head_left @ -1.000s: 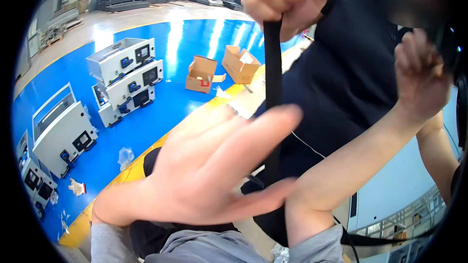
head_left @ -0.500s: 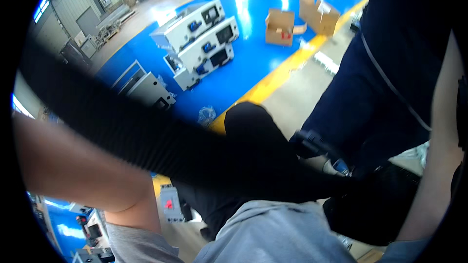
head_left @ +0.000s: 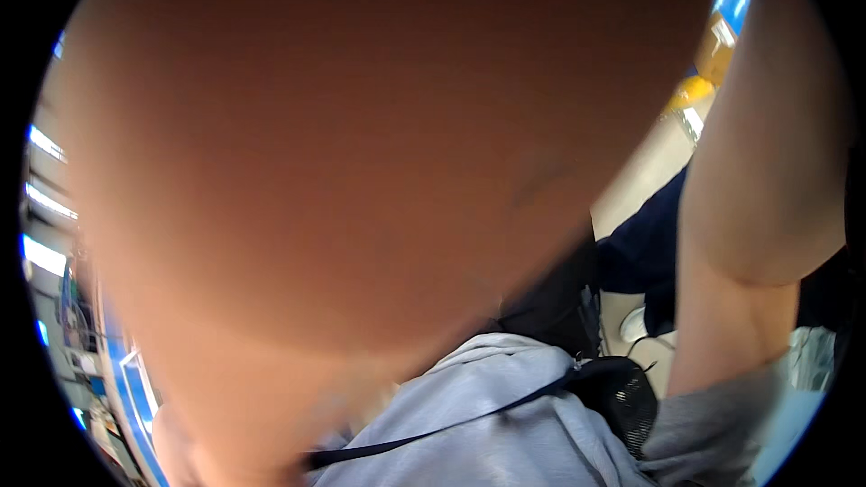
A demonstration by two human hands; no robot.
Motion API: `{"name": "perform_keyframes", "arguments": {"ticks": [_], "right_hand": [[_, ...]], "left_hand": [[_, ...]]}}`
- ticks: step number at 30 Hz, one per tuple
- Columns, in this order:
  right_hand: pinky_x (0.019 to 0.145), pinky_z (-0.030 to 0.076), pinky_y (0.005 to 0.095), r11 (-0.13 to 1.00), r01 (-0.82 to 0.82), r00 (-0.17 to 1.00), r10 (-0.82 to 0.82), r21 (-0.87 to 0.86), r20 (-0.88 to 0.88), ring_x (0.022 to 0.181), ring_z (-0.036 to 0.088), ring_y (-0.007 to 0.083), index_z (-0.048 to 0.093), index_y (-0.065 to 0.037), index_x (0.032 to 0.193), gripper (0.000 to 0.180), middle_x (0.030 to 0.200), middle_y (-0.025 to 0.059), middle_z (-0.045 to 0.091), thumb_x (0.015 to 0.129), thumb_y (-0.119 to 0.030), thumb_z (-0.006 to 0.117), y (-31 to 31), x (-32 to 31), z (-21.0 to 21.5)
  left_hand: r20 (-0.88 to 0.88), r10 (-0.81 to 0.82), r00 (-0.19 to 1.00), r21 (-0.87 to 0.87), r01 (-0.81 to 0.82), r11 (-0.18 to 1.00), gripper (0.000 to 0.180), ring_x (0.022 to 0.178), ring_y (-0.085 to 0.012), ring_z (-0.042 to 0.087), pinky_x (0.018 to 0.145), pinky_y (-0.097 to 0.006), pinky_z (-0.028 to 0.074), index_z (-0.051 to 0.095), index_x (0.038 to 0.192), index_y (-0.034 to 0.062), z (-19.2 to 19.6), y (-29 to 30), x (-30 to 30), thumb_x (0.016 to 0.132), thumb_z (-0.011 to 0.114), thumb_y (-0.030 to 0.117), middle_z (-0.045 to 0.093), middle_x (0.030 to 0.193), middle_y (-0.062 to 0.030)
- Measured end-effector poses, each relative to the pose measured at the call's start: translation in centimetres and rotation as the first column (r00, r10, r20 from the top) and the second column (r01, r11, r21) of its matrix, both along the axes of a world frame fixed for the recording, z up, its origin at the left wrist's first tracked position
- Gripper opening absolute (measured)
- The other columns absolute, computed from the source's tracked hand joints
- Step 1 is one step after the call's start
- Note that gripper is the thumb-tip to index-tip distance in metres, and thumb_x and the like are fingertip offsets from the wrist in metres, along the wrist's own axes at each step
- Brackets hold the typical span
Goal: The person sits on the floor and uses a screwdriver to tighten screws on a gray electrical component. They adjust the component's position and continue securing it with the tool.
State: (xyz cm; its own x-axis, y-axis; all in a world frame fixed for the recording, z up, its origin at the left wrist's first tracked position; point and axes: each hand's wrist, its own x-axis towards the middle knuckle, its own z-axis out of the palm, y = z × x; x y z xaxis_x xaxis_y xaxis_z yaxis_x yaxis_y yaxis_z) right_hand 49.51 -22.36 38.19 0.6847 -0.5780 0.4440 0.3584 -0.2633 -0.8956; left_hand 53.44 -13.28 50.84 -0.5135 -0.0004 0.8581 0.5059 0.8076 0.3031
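Note:
My left arm [head_left: 343, 153] is raised right in front of the camera, and its blurred skin covers most of the view. On the right side my right arm [head_left: 762, 153] also reaches upward, bent at the elbow. Both hands lie beyond what the picture shows, so anything they hold is hidden. A thin black strap [head_left: 433, 435] runs across my grey shirt [head_left: 505, 397] to a black mesh-sided item [head_left: 622, 401] at my right side.
Close by on the right stands a person in dark trousers [head_left: 645, 243] with a white shoe [head_left: 634, 325]. Past my right arm a cardboard box [head_left: 717, 50] shows near a yellow floor line [head_left: 692, 93]. A pale frame [head_left: 137, 397] is on the blue floor at left.
My left arm has come up across the camera, hiding the stacked metal cabinets. The wide black band no longer crosses the view. My right arm has moved inward, with its sleeve now visible.

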Motion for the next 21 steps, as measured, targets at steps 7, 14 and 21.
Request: {"name": "perform_keyframes", "arguments": {"ticks": [7, 14, 21], "right_hand": [[0.053, 0.036, 0.0275, 0.994, 0.103, 0.957, -0.112, -0.048, -0.267, 0.060, 0.044, 0.0162, 0.054, -0.006, 0.092, 0.027, 0.075, 0.0056, 0.045, 0.106, -0.028, 0.047, -5.5, -12.9, -1.0], [0.054, 0.038, 0.0272, 0.965, 0.090, 0.953, -0.155, -0.244, -0.261, 0.060, 0.046, 0.0165, 0.053, -0.006, 0.093, 0.025, 0.075, 0.0065, 0.048, 0.106, -0.027, 0.048, -4.3, -27.0, 8.7], [0.054, 0.040, 0.0269, 0.988, -0.155, 0.951, 0.155, -0.022, 0.266, 0.061, 0.049, 0.0168, 0.053, -0.006, 0.095, 0.023, 0.076, 0.0074, 0.050, 0.106, -0.025, 0.049, 3.0, -33.0, 5.8]], "left_hand": [[0.289, 0.063, 0.955, -0.104, -0.034, 0.994, 0.012, 0.050, -0.0041, 0.037, 0.045, -0.022, 0.021, 0.065, 0.094, 0.0072, -3.3, 1.4, 0.5, 0.084, 0.072, 0.007, 0.041, 0.062, 0.0059], [0.349, -0.036, 0.936, 0.030, 0.027, 0.999, 0.013, 0.058, -0.0120, 0.044, 0.050, -0.026, 0.030, 0.069, 0.091, 0.0087, -7.6, 4.1, -2.7, 0.093, 0.059, 0.015, 0.042, 0.068, 0.0044], [0.104, -0.071, 0.992, 0.019, 0.070, 0.997, 0.024, 0.062, -0.0133, 0.047, 0.051, -0.028, 0.032, 0.057, 0.077, 0.0129, -8.6, 8.6, -0.6, 0.099, 0.050, 0.019, 0.047, 0.072, 0.0018]]}}
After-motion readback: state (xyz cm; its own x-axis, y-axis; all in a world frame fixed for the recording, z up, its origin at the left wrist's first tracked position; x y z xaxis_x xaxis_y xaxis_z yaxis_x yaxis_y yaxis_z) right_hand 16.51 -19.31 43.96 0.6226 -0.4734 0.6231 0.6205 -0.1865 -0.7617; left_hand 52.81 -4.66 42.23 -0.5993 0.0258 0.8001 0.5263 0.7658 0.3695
